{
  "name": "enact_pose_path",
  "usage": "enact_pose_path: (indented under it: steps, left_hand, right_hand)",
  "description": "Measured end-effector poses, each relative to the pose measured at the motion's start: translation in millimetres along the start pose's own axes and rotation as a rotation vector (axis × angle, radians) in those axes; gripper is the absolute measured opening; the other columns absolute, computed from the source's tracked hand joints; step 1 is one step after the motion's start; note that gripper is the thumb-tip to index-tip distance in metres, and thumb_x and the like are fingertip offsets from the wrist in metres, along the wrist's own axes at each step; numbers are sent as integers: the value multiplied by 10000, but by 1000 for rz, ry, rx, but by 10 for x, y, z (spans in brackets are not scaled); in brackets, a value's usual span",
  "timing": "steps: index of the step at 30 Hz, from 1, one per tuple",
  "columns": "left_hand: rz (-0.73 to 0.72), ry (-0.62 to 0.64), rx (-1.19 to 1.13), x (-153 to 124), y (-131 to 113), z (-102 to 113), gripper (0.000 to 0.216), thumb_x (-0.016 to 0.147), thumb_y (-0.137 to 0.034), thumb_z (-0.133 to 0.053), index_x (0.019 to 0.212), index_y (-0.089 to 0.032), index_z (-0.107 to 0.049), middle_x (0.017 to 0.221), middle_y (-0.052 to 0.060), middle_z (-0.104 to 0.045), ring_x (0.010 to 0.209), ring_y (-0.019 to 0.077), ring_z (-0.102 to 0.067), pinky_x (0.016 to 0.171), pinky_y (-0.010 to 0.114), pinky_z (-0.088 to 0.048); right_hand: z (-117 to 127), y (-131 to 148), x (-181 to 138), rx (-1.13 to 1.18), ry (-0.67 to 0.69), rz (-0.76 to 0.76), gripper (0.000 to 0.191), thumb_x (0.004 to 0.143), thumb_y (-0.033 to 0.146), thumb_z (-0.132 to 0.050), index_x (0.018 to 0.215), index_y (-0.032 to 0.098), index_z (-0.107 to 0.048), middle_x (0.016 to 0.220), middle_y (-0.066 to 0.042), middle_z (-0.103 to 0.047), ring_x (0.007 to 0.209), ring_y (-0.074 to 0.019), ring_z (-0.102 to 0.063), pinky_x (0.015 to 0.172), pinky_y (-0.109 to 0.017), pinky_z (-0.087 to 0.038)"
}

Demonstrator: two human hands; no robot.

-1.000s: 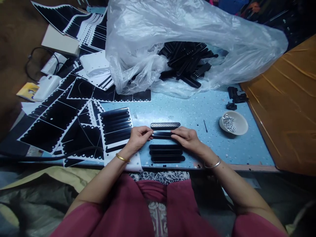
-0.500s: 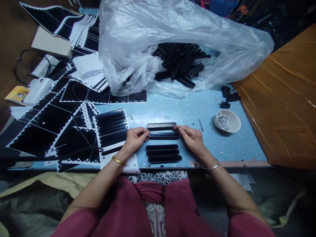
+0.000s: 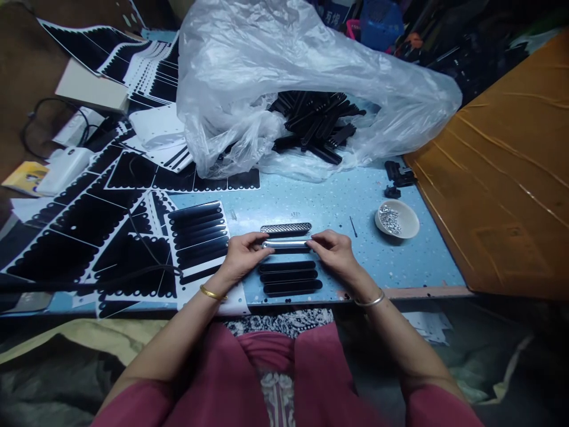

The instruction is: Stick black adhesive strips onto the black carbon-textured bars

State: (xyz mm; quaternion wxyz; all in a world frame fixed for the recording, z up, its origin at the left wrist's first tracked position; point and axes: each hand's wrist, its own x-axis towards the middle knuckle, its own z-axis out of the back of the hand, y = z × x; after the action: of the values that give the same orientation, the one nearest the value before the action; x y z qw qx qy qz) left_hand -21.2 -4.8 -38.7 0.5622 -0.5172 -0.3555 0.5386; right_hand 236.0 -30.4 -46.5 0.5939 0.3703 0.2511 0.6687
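My left hand (image 3: 242,256) and my right hand (image 3: 334,252) each pinch one end of a long, narrow black strip (image 3: 285,244) that lies crosswise on the blue speckled table (image 3: 355,196); its top glints. Just behind it lies a similar strip with a studded, sparkling face (image 3: 285,228). In front of my hands three plain black strips (image 3: 290,277) lie in a row near the table's edge. A white sheet with several black oblong stickers (image 3: 198,232) lies beside my left hand.
A big clear plastic bag (image 3: 284,77) holding a heap of black strips (image 3: 315,121) fills the back of the table. A small bowl of tiny shiny stones (image 3: 395,218) stands at the right. Black-and-white sticker sheets (image 3: 89,219) cover the left side. An orange-brown board (image 3: 511,178) lies at the right.
My hands stay pinched on the strip's ends; the strip now catches the light on top. The view has shifted slightly, so everything sits a little further left.
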Motion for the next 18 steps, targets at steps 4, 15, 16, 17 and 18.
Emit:
enact_pose_path:
  steps: [4,15,16,17,18]
  left_hand:
    - [-87,18,89,5,2,15,206,656,-265,-778,826,-150,-770,683,41,-705,565,113,-576,545,221,-448]
    - [-142,61,162,12,25,41,193,689,-271,-751,847,-160,-767,725,48,-716,588,119,-565,566,225,-425]
    - [-149,65,173,12,28,42,191,692,-267,-750,850,-161,-766,730,47,-716,588,118,-561,566,225,-421]
    - [-154,69,180,12,31,42,188,697,-265,-748,853,-162,-766,733,47,-715,590,118,-559,567,226,-417]
    - [-157,73,183,13,33,41,186,703,-266,-744,857,-164,-766,737,48,-715,594,119,-559,566,226,-415]
  right_hand:
    - [-28,9,96,-52,5,73,351,859,349,-582,541,202,-562,539,-11,-568,514,-121,-516,518,-268,-397]
    - [-80,97,164,-78,63,38,433,924,455,-483,584,205,-583,566,-19,-583,543,-128,-516,569,-281,-410]
    - [-88,114,163,-74,77,39,386,894,469,-540,632,201,-628,609,-28,-614,571,-135,-541,583,-283,-422]
    - [-97,124,163,-73,93,38,354,857,485,-598,657,197,-653,635,-34,-628,588,-140,-555,584,-285,-427]
    - [-109,128,163,-73,111,35,348,824,496,-642,650,195,-661,637,-36,-626,589,-141,-556,573,-284,-424]
